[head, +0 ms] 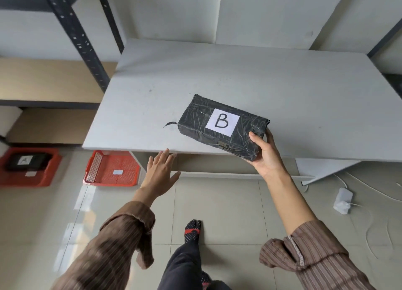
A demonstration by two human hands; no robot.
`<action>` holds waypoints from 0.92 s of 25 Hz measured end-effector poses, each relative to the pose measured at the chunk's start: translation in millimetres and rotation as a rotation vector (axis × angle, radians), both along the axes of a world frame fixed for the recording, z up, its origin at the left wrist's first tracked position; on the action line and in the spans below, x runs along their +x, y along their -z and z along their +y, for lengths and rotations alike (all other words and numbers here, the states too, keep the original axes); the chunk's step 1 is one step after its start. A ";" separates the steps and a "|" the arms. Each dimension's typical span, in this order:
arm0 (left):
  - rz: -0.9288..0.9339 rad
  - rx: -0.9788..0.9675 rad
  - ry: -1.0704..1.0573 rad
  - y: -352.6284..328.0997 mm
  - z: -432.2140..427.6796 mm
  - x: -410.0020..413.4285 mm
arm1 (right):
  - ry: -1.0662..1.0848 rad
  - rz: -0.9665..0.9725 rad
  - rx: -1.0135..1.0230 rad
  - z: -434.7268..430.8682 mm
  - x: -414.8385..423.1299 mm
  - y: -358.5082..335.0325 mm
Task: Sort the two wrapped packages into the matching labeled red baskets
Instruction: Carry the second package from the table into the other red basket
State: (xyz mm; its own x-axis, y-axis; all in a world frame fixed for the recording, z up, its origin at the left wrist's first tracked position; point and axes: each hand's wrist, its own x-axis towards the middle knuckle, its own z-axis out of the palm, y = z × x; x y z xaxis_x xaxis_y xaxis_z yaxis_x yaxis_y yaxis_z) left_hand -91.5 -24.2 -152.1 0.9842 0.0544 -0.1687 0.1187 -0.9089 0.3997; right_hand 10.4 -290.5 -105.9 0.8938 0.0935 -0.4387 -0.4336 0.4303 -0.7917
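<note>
A black wrapped package with a white label "B" (221, 124) rests at the front edge of the white table (217, 78), its near end sticking out past the edge. My right hand (266, 153) grips that near right end, thumb on top. My left hand (159, 172) hovers open just below the table's front edge, holding nothing. On the floor at the left stand two red baskets: the far-left basket (46, 173) holds a black package labelled "A" (27, 160); the nearer basket (112, 170) has only a small white label on its mesh.
A dark metal shelving rack (71, 28) stands left of the table. A white power adapter (343, 200) with loose cables lies on the tiled floor at the right. My socked foot (192, 230) is on the floor below my hands.
</note>
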 end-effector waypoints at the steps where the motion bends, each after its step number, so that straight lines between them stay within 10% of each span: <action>1: -0.010 0.004 -0.031 -2.2 0.1 -18.8 | -0.029 -0.004 -0.002 2.6 -12.9 -1.5; 23: 0.008 -0.015 -0.595 -21.6 128.1 -321.1 | -0.541 -0.001 -0.031 204.2 -213.5 -2.4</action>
State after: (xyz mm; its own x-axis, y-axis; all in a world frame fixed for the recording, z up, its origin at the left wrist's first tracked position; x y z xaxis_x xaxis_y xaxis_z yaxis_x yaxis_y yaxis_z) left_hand -412.6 103.9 -130.5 0.7839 0.5940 -0.1809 0.6092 -0.6795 0.4088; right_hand -203.1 -86.3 -103.5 0.7220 0.5275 -0.4478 -0.5862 0.1224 -0.8009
